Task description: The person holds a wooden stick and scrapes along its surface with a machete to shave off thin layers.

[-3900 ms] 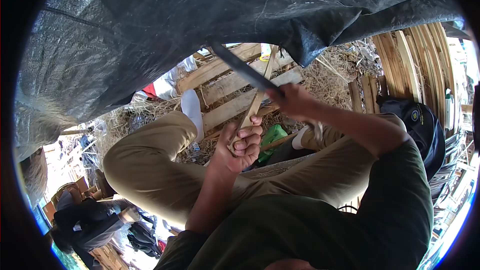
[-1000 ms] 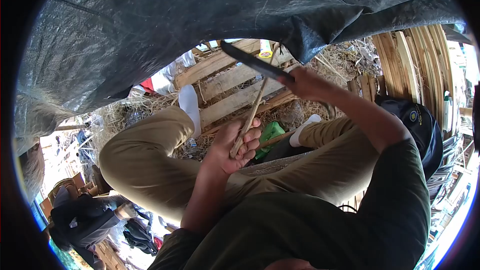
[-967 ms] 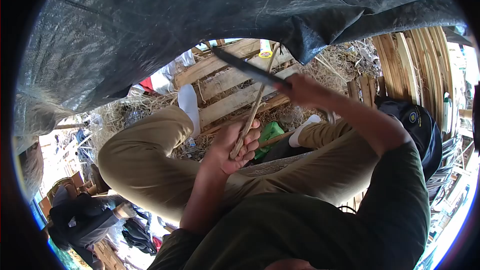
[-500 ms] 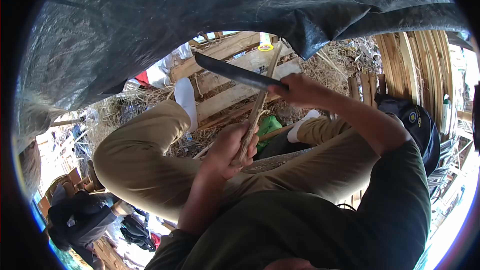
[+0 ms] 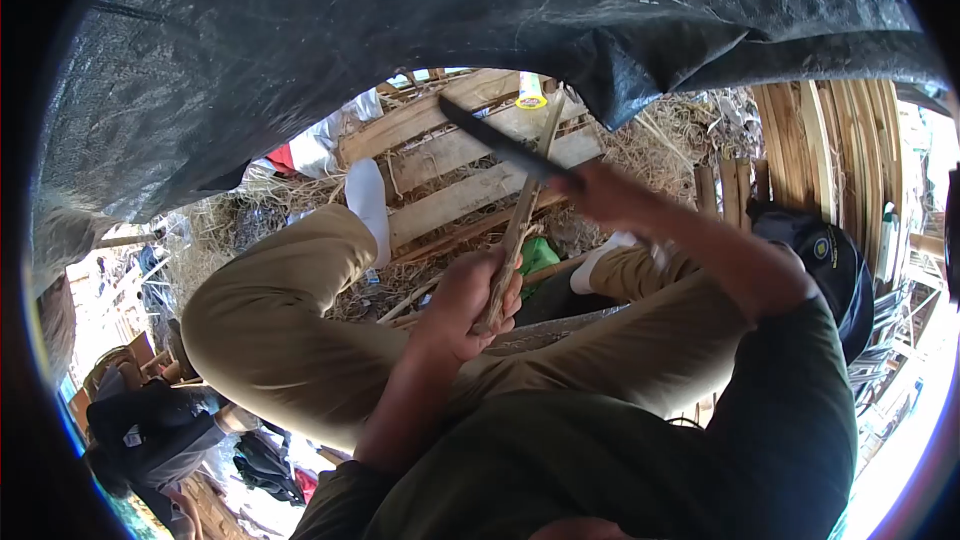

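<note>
Gripping the near end of a wooden stick (image 5: 522, 225), the fingers of the left hand (image 5: 467, 305) were curled shut, in the head view. The right hand (image 5: 612, 197) had its fingers closed around the handle of a machete (image 5: 500, 145), whose dark blade crossed the stick beyond the left hand; whether they touched could not be told. The stick slanted over the right part of a slatted pallet (image 5: 450, 192), with straw (image 5: 650, 152) around it. A green plastic bag (image 5: 540, 258) lay near the pallet's near right corner. Black tarpaulin (image 5: 350, 25) hung above, wooden boards (image 5: 830, 145) stood at right, and another person (image 5: 150, 435) was at lower left.
</note>
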### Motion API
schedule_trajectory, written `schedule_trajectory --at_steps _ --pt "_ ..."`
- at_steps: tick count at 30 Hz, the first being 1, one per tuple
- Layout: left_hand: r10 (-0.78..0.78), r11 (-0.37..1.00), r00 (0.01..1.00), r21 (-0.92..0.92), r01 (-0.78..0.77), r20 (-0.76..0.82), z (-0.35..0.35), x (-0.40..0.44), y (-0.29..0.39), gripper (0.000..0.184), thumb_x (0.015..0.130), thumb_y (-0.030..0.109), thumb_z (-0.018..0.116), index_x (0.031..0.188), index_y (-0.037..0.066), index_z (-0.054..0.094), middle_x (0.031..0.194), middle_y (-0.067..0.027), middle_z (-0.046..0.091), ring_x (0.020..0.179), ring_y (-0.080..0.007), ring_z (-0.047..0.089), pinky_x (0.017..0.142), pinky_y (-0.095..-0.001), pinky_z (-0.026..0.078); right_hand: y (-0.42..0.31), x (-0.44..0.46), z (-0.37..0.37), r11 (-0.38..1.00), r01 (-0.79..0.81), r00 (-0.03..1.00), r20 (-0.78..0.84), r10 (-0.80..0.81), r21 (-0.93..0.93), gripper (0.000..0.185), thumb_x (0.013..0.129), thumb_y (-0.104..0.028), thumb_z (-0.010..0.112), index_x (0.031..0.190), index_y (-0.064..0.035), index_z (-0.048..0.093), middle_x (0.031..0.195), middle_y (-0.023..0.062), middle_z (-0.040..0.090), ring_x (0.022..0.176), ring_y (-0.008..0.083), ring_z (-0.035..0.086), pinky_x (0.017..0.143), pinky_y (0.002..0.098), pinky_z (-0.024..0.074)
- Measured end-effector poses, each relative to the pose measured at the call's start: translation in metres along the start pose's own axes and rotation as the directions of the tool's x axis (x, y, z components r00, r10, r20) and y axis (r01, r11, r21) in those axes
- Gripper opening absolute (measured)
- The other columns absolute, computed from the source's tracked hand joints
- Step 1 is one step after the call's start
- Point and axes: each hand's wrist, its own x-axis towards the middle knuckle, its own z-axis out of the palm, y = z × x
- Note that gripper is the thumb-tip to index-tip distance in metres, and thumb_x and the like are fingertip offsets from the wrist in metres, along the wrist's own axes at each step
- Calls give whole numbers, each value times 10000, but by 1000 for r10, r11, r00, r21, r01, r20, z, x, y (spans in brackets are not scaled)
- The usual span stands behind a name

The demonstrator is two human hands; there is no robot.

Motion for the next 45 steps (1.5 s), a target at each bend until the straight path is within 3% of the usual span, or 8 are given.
schedule_trajectory --at_steps 9,12,17,21,29,38,41,45 --pt "-17 999 999 -40 19 32 -6 7 1 228 1010 295 429 950 102 534 547 -15 462 393 -103 377 341 -263 260 2 -1 0 999 -31 998 -48 33 38 529 1028 -458 421 875 -14 665 590 100 591 498 185 587 499 403 465" --pt "-30 997 999 -72 33 42 -2 3 -4 218 1011 283 427 946 106 537 540 -6 455 388 -103 368 336 -264 255 -3 -20 18 922 384 911 -189 -367 57 529 1030 -457 415 877 -17 664 590 99 581 487 173 572 481 389 457" --pt "-65 982 984 -163 92 164 -14 12 0 223 1016 285 421 939 113 538 535 7 449 371 -106 356 329 -265 263 7 7 -12 996 70 993 -97 -65 53 505 1025 -438 438 886 -4 658 609 145 609 526 231 615 538 432 481" --pt "-67 984 994 -157 80 82 -2 4 -3 207 1018 268 417 938 117 534 531 11 453 351 -105 354 308 -266 272 -16 -31 16 915 400 892 -252 -374 57 480 1021 -415 461 905 0 672 627 162 625 570 230 637 560 421 490" --pt "-45 980 987 -188 73 152 -7 10 1 183 1013 245 416 949 117 530 535 13 467 327 -108 342 293 -263 276 -25 -29 0 980 -27 997 82 11 195 579 1020 -489 391 956 17 666 643 152 630 586 269 655 534 453 516" --pt "-64 962 977 -249 114 201 -9 13 2 154 998 181 394 966 107 526 543 12 477 322 -106 359 282 -250 277 -11 -20 -7 990 129 991 -27 -127 53 502 1028 -391 402 965 37 657 670 169 641 623 238 676 589 404 543" --pt "-33 968 980 -237 80 197 -2 6 -3 166 996 171 381 969 94 526 547 10 482 321 -108 363 279 -250 282 -17 -36 23 910 414 903 -146 -405 36 305 945 -209 553 1080 55 628 672 83 597 605 219 636 551 352 526" --pt "-58 937 975 -326 128 215 -6 9 1 172 995 169 375 966 92 526 548 7 481 319 -110 362 278 -254 277 28 -2 30 309 305 345 -198 -918 -901 268 922 -197 558 1014 46 621 659 89 572 595 227 615 546 356 499"
